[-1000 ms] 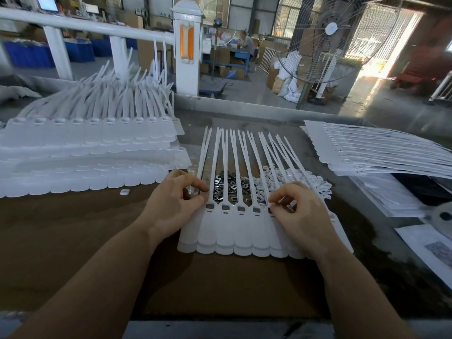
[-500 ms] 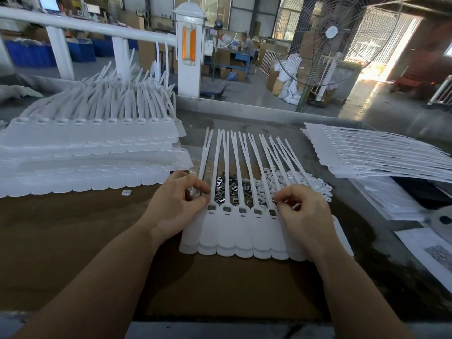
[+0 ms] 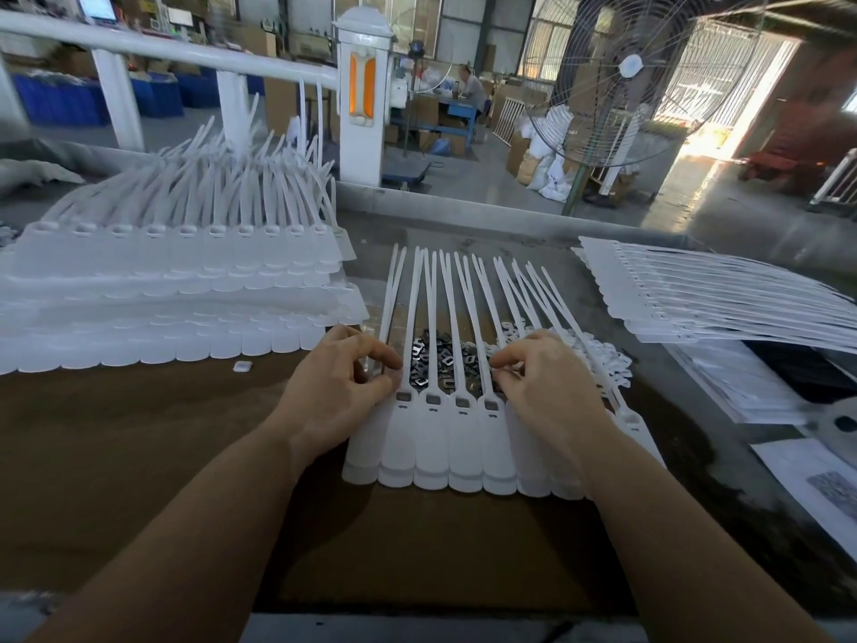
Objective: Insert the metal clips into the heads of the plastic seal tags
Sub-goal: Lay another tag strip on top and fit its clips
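L hand (image 3: 338, 392) fingers curl, pinching at the end head of the tag strip (image 3: 445, 438); R hand (image 3: 547, 387) fingers curl over heads further right, pinched item not visible. Clip pile (image 3: 436, 359) lies just behind heads, under the tails. Risk: clip seated crooked or dropped, since R hand blocks sight of its slot.

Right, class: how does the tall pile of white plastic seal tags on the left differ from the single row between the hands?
The left pile of white seal tags is stacked many layers deep, its tails curving upward. The single row of white tags is one layer, its tails lying flat over loose metal clips. Both are white.
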`<state>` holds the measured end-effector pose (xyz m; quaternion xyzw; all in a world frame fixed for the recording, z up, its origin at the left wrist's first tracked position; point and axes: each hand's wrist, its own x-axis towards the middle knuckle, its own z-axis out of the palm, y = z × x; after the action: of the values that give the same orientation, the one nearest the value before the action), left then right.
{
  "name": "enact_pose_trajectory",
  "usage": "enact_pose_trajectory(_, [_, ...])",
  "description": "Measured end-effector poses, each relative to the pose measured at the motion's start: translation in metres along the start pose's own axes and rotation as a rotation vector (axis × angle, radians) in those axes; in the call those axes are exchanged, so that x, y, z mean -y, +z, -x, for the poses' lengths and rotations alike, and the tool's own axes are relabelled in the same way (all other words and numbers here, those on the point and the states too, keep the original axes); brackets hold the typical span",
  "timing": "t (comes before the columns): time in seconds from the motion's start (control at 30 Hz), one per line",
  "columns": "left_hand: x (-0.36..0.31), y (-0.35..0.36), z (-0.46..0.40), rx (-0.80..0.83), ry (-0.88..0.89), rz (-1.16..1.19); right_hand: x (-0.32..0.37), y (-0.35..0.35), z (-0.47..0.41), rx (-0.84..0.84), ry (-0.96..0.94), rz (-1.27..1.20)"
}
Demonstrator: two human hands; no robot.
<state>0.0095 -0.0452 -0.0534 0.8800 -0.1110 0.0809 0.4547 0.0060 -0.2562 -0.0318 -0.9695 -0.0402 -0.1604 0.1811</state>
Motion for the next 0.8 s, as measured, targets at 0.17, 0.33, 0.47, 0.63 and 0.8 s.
enact_pose_trajectory(0.17, [0.0,0.001,0.0,-0.013,-0.009,0.026,0.006,0.003,-0.01,-0.064,0.012,0.045])
enact_pose_trajectory(0.33, [0.0,0.0,-0.001,-0.013,-0.009,0.024,0.015,0.008,-0.018,-0.018,-0.029,0.093])
enact_pose_trajectory(0.47, [0.001,0.0,-0.001,-0.009,-0.015,0.031,0.02,0.015,-0.021,0.044,-0.015,0.158])
enact_pose_trajectory(0.63, [0.002,0.0,-0.001,-0.006,-0.02,0.025,0.023,0.02,-0.023,-0.005,-0.002,0.214])
enact_pose_trajectory(0.8, [0.001,0.0,-0.001,-0.006,-0.026,0.01,0.023,0.021,-0.023,-0.034,-0.037,0.206])
